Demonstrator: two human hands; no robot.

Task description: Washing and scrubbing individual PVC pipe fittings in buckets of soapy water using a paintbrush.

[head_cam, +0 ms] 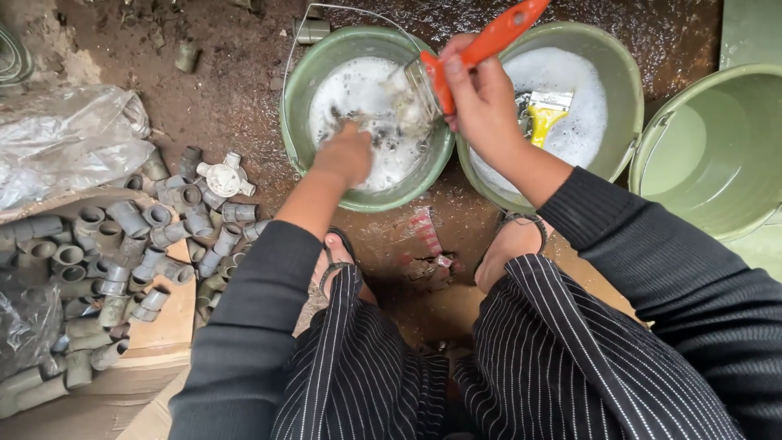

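My right hand (481, 98) grips an orange-handled brush (489, 41) over the left green bucket (301, 90), its bristle end down near the foamy water (366, 90). My left hand (346, 155) dips into that same suds; whether it holds something under the foam I cannot tell. A second green bucket (619, 65) just to the right also holds foamy water, with a yellow-handled brush (547, 114) lying in it.
A third green bucket (717, 147) with clear water stands at the far right. A heap of grey plastic pipe fittings (122, 253) lies on cardboard (163, 326) at the left, beside clear plastic sheeting (65, 138). Wet brown ground lies under my sandalled feet (513, 244).
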